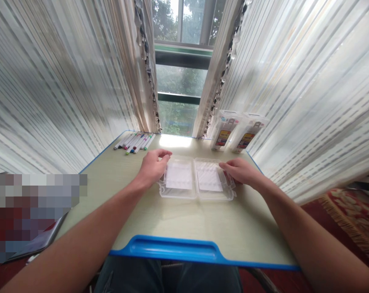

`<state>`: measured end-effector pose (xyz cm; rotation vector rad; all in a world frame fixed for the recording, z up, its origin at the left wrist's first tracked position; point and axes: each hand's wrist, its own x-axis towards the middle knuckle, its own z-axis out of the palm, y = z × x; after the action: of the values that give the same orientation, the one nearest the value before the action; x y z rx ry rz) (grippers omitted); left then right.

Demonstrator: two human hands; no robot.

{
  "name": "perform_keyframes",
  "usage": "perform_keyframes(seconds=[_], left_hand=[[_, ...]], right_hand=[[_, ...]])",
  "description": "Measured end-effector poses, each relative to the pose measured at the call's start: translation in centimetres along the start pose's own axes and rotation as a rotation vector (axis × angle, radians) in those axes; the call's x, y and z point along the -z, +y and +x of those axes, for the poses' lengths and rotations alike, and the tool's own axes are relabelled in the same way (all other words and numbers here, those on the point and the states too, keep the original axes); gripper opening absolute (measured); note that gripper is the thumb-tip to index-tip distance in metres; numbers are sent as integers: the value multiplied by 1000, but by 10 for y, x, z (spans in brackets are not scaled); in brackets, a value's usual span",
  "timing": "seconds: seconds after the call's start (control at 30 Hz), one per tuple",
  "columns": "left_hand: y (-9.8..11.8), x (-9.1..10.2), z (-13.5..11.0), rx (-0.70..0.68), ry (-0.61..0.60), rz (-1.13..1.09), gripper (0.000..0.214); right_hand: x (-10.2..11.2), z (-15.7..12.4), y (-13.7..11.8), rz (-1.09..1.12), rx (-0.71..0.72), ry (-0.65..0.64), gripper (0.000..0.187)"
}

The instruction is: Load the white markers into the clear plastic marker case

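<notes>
A clear plastic case (178, 194) lies unfolded on the desk, its two halves side by side with the hinge between them. A white sheet (178, 175) shows in the left half and another white sheet (209, 179) in the right half. My left hand (154, 165) closes on the case's left edge near the far corner, thumb and fingers together. On the opposite side, my right hand (241, 170) pinches the right edge, its lower fingers partly hidden beneath.
Several capped markers (135, 142) lie at the desk's far left. Two clear upright boxes with printed labels, a left one (223, 132) and a right one (248, 134), stand at the far right. A blue trough (174, 249) lines the front edge of the desk (135, 219). Curtains hang behind.
</notes>
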<state>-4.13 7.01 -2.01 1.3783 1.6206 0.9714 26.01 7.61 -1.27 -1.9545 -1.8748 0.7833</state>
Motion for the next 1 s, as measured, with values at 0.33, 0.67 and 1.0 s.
perform_keyframes(seconds=[0.33, 0.67, 1.0], left_hand=[[-2, -2, -1, -51, -1, 125, 34], [5, 4, -5, -200, 25, 446, 28], [-1, 0, -6, -288, -4, 638, 27]], right_hand=[[2, -2, 0, -27, 8, 16, 47], [1, -2, -1, -53, 14, 60, 36], [0, -5, -4, -70, 4, 74, 26]])
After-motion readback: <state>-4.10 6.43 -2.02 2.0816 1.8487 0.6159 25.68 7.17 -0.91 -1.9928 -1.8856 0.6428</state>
